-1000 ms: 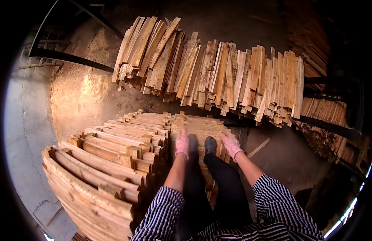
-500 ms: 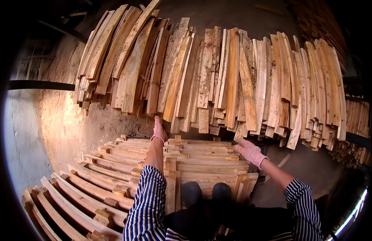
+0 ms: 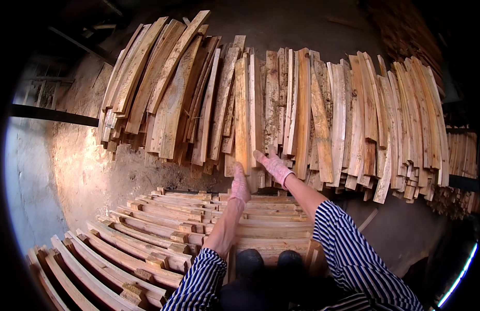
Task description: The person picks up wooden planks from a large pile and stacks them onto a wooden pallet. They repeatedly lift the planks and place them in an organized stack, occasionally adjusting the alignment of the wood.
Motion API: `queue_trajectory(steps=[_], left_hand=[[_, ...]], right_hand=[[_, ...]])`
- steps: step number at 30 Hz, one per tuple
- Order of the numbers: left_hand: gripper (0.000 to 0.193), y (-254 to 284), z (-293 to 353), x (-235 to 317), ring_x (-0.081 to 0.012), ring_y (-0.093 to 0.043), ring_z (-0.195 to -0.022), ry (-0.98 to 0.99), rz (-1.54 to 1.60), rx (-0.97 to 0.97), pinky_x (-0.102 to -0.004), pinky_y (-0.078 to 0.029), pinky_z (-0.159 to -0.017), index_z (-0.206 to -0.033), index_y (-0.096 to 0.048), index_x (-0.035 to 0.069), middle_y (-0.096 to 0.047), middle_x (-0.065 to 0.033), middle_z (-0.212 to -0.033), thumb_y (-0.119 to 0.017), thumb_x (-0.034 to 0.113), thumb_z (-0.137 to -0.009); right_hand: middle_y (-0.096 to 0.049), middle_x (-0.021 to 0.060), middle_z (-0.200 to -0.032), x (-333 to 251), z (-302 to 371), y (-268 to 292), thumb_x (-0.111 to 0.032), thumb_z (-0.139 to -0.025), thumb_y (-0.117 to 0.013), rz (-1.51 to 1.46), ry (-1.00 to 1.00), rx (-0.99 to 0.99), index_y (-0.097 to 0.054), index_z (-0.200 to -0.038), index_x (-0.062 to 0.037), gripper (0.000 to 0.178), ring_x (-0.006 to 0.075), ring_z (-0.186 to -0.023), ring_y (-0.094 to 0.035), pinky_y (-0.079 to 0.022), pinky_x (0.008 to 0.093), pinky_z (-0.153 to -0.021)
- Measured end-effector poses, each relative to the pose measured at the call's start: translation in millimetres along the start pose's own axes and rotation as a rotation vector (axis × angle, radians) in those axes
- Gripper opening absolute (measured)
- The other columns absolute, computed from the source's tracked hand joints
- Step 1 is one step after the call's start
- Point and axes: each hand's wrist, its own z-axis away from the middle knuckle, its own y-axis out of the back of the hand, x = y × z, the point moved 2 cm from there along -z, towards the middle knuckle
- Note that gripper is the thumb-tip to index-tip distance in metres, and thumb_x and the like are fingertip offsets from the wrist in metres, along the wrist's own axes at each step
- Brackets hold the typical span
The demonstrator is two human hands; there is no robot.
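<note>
My left hand [image 3: 240,187], in a pink glove, has its fingers stretched out at the near end of a yellowish plank [image 3: 242,114]. On the other side, my right hand [image 3: 275,167], gloved alike, reaches in from the right with thumb and fingers apart. A paler plank [image 3: 256,106] lies alongside the yellowish one, its near end beside the right hand's fingertips. Both planks rest on a wide stack of rough boards [image 3: 348,119]. Neither hand is closed round a board; how firmly they press is hidden.
Below my arms is a layered rack of boards [image 3: 146,228] with small spacer blocks [image 3: 157,259] between rows. My dark shoes [image 3: 250,262] stand at its near side. A plastered wall [image 3: 79,171] rises at left, with a dark bar [image 3: 56,113] across it. More boards [image 3: 461,147] lie far right.
My right hand has moved left to the planks, and my left hand has shifted right and lower. The yellowish plank has slid right and straightened beside the paler one.
</note>
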Motion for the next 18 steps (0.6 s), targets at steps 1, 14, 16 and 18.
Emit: queue_trajectory(steps=[1, 14, 16, 18], left_hand=[[0.082, -7.6, 6.2, -0.4, -0.0269, -0.049, -0.132, 0.125, 0.102, -0.136, -0.0441, -0.040, -0.112, -0.156, -0.037, 0.014, -0.051, -0.0114, -0.148, -0.050, 0.070, -0.097], [0.067, -57.8, 65.9, 71.8, -0.0335, -0.044, -0.138, 0.101, -0.033, -0.372, -0.0549, -0.036, -0.113, -0.142, -0.049, 0.006, -0.049, -0.0202, -0.146, -0.066, 0.047, -0.092], [0.079, -59.1, 61.1, 59.6, -0.0346, -0.050, -0.133, 0.034, -0.145, -0.619, -0.0625, -0.040, -0.110, -0.141, -0.045, 0.008, -0.051, -0.0209, -0.143, -0.070, 0.060, -0.087], [0.082, -86.0, 91.3, 69.5, -0.0345, -0.049, -0.134, 0.034, -0.122, -0.798, -0.0616, -0.040, -0.111, -0.145, -0.043, 0.009, -0.052, -0.0217, -0.142, -0.071, 0.061, -0.087]], right_hand=[[-0.023, 0.0288, -0.163, -4.0, -7.1, -3.9, -0.069, -0.086, -0.062, -0.092, -0.035, 0.000, -0.006, -0.163, -0.0096, 0.112, 0.0340, -0.151, -0.029, -0.026, 0.0456, -0.122], [-0.016, 0.0315, -0.164, -14.3, 19.0, 35.5, -0.055, -0.079, -0.080, -0.072, 0.038, -0.041, 0.006, -0.161, -0.0028, 0.129, 0.0431, -0.146, -0.034, -0.041, 0.0460, -0.116], [-0.022, 0.0320, -0.162, -20.3, 52.1, 61.2, -0.058, -0.072, -0.083, -0.028, -0.034, -0.096, 0.003, -0.161, -0.0021, 0.136, 0.0424, -0.141, -0.042, -0.046, 0.0438, -0.112], [-0.034, 0.0326, -0.154, 10.3, 84.9, 92.0, -0.059, -0.068, -0.084, 0.027, 0.099, -0.058, 0.001, -0.161, -0.0018, 0.138, 0.0419, -0.135, -0.049, -0.048, 0.0442, -0.109]])
